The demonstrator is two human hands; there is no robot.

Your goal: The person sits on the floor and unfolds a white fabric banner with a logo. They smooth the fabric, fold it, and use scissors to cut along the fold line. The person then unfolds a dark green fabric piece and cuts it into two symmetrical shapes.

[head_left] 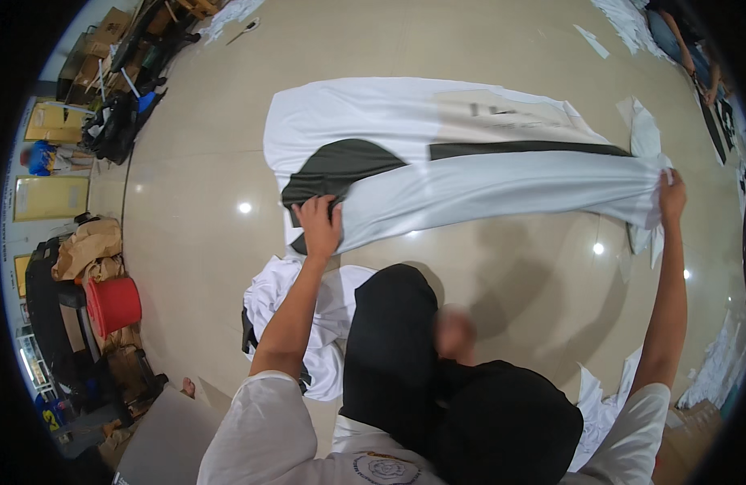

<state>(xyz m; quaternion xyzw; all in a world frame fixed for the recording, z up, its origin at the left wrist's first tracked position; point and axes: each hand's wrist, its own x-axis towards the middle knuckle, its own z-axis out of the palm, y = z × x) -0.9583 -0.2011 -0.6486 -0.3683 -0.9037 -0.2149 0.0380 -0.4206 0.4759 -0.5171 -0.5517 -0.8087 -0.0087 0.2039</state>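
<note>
A large white garment (437,153) with dark grey panels lies spread on the beige floor in front of me. My left hand (318,226) presses down on its near left end, fingers gripping the folded cloth beside a dark panel (336,166). My right hand (672,198) is stretched far to the right and pinches the garment's other end, holding the folded edge taut between both hands. My knees in black trousers (393,323) sit below the fold.
A heap of white garments (324,311) lies by my left knee. A red bucket (113,304), brown paper and dark bags crowd the left edge. More white cloth lies at the right edge, where another person (686,48) sits at the far right.
</note>
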